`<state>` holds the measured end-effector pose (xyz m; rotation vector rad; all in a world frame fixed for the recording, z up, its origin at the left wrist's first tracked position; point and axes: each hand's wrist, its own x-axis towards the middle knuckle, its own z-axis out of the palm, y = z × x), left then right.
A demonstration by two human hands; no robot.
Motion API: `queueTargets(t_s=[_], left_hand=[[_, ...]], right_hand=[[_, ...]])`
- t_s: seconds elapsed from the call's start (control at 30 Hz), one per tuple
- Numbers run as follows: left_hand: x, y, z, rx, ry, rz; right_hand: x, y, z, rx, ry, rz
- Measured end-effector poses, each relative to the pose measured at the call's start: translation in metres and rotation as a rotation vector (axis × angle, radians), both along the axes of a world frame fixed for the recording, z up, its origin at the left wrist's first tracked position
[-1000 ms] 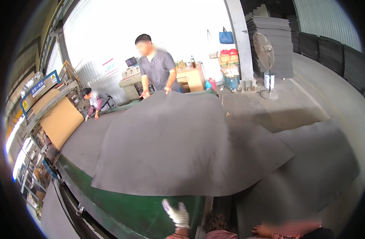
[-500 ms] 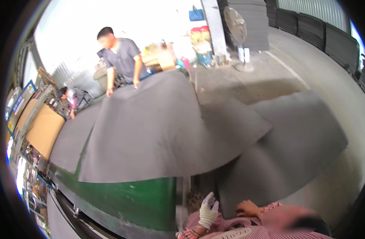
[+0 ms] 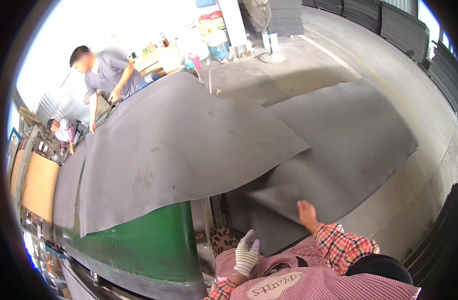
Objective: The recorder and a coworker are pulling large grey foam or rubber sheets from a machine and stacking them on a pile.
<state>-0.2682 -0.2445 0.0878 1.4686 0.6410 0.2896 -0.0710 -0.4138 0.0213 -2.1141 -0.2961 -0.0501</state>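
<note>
Head view looks down over a long green bench draped with a large dark grey rubber-like sheet; its near edge hangs over the bench side and its right end spills down toward the concrete floor. A second grey sheet lies spread on the floor to the right, part under the first.

The right hand, bare, with a red checked sleeve behind it, rests on a lifted fold of the sheet low by the bench end; the fingers seem closed on the edge, though I cannot tell for sure how firmly. The left hand wears a white knit glove, hangs near the person's chest with fingers loosely apart, and holds nothing.

At the far end of the bench a co-worker in a grey shirt has a hand on the same sheet. Another person crouches beyond the bench on the left.

Risks, as I judge them: with only one hand gripping, the limp sheet could slip free or crease where it folds. If the two people pull unevenly, the sheet may skew or slide off the bench onto the floor sheet. A foot could also catch on the overlapping floor sheet.
</note>
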Motion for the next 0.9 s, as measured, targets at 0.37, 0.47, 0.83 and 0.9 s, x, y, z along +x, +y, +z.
queueTargets(t_s=[0.37,0.47,0.83,0.9], left_hand=[[0.115,0.005,0.019,-0.61,0.375,0.173],[0.123,0.017,-0.013,-0.841,0.446,0.184],[0.164,-0.035,-0.008,-1.077,0.416,0.009],[0.174,-0.025,-0.045,-1.067,0.428,0.111]], right_hand=[[-0.02,-0.024,0.073,0.118,0.16,0.152],[-0.04,-0.027,0.082,-0.09,-0.028,0.377],[-0.005,-0.092,0.109,-0.119,-0.037,0.354],[-0.001,-0.098,0.129,-0.067,-0.01,0.22]])
